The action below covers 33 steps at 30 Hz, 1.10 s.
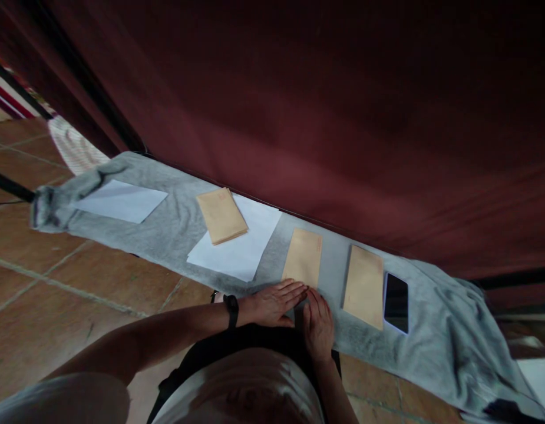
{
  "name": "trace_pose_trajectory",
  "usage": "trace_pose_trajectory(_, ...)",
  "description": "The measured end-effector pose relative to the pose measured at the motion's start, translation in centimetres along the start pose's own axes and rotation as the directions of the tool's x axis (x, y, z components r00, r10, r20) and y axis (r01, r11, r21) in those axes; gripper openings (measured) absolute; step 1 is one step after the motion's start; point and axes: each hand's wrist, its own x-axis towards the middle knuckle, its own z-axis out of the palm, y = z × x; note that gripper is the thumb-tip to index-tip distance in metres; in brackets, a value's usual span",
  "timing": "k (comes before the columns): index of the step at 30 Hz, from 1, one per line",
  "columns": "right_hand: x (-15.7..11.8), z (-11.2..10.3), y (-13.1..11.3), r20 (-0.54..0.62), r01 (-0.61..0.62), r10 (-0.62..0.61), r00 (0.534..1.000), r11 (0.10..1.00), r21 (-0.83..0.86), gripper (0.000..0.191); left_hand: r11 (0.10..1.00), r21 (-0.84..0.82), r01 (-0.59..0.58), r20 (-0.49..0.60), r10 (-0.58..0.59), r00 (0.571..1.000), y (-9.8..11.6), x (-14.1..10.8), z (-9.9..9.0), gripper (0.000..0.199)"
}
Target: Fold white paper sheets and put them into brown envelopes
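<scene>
A tan envelope point(304, 253) lies on the grey cloth in front of me. My left hand point(274, 301) rests on its near edge, fingers stretched out flat and pointing right. Beside it, my right hand point(319, 324) lies with its fingers extended over the same near edge, and the fingertips of both hands meet there. To the right are a pile of tan envelopes point(364, 285) and a dark-screened phone point(396, 302). On the left, another envelope stack point(222, 215) sits on white paper sheets point(250, 241).
Another white sheet point(124, 201) lies at the far left of the grey cloth point(175, 206). A dark red curtain point(299, 129) hangs along the far side. The cloth is bunched at the right end, and floor tiles point(78, 282) show below.
</scene>
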Motion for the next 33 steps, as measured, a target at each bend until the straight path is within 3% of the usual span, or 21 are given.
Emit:
trace_pose_trajectory(8,-0.3,-0.5,0.0,0.05,0.117,-0.111,0.993,0.984,-0.134,0.044,0.995,0.098,-0.011,-0.007,0.012,1.0,0.0,-0.6,0.3,0.085)
trace_pose_trajectory(19,-1.6,-0.4,1.4,0.026,0.083,-0.08,0.996,0.983,-0.166,0.047,0.982,0.191,-0.002,0.001,0.002,1.0,-0.2,-2.1,-0.5,0.081)
trace_pose_trajectory(26,-2.3,-0.2,2.5,0.004,0.086,-0.087,0.996,0.974,-0.211,0.049,0.979,0.203,0.025,0.063,-0.038,0.997,-0.5,-2.9,-1.2,0.079)
trace_pose_trajectory(33,-2.4,-0.5,2.5,0.002,0.078,-0.079,0.997,0.982,-0.172,0.048,0.975,0.22,0.03,-0.012,-0.028,1.0,-1.1,-3.9,-0.5,0.078)
